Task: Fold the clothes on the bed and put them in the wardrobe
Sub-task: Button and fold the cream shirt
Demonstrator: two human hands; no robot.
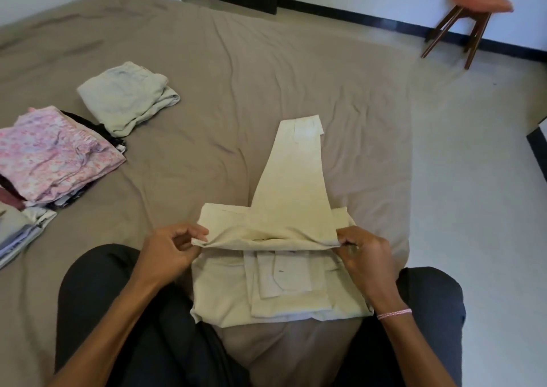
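Head view | left hand (171, 250) and right hand (364, 256) each pinch the folded edge of the trousers (293, 185) on the bed (207, 61) | advice: hold edge taut, level, lay it square.

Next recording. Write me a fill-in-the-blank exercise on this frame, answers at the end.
The left hand and right hand pinch the trousers on the bed; a bracelet circles the ____ wrist.
The pink garment lies on ____ of a pile.
That pile is to the trousers' ____.
Answers: right; top; left.
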